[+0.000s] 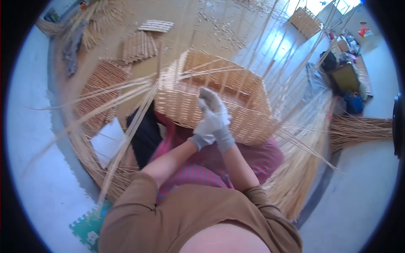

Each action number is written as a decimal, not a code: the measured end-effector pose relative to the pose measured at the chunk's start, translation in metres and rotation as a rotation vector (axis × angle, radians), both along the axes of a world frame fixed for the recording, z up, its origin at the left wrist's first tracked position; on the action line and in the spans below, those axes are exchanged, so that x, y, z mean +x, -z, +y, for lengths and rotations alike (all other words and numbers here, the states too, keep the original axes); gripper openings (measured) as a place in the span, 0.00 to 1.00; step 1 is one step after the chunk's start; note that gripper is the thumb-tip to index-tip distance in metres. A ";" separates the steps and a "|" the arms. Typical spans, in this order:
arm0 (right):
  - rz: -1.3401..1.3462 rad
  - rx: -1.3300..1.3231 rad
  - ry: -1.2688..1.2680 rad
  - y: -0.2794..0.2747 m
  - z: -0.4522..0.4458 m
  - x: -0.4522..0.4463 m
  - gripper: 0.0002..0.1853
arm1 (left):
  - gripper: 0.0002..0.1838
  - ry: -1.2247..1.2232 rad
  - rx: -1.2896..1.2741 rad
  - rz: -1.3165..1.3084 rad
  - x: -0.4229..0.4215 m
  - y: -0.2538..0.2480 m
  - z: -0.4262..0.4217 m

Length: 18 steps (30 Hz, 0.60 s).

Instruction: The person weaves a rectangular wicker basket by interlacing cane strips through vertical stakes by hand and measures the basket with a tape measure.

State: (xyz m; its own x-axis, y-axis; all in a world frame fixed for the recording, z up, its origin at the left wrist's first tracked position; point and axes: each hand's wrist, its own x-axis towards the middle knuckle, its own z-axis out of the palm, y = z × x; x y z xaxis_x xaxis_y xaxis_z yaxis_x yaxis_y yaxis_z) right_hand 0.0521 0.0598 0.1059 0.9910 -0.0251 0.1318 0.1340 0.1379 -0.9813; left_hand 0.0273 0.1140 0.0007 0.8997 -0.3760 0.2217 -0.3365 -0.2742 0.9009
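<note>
basket partly hidden | left hand, right hand overlapping | fingers: cannot tell whether clamped

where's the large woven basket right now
In the head view, the large woven basket sits around the centre, over the person's lap, with the reddish-brown woven panel to the picture's left of it.

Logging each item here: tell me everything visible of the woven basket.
The basket is pale tan and looks like wicker, with closely woven walls around an upward-facing opening. Thin stakes rise from it and long loose strands trail from both ends. It appears to rest on the person's lap. The left hand and right hand, both gloved, meet at its near wall; grip unclear.
</note>
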 end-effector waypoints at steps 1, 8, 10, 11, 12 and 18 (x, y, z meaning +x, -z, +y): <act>0.124 -0.010 0.001 -0.008 0.033 0.000 0.32 | 0.21 -0.131 0.111 0.013 0.004 0.005 0.046; 0.699 -0.124 0.269 0.002 0.123 0.133 0.60 | 0.28 -0.568 0.755 -0.252 0.034 -0.048 0.216; 0.761 0.021 0.379 0.047 0.131 0.169 0.57 | 0.29 -0.524 0.830 -0.194 0.048 -0.049 0.231; 0.780 0.101 0.401 0.049 0.130 0.172 0.55 | 0.28 -0.492 0.818 -0.290 0.053 -0.042 0.239; 0.805 0.196 0.369 0.053 0.126 0.172 0.55 | 0.28 -0.453 0.802 -0.376 0.057 -0.035 0.244; 0.856 0.280 0.251 0.052 0.119 0.171 0.56 | 0.25 -0.376 0.737 -0.354 0.069 -0.029 0.256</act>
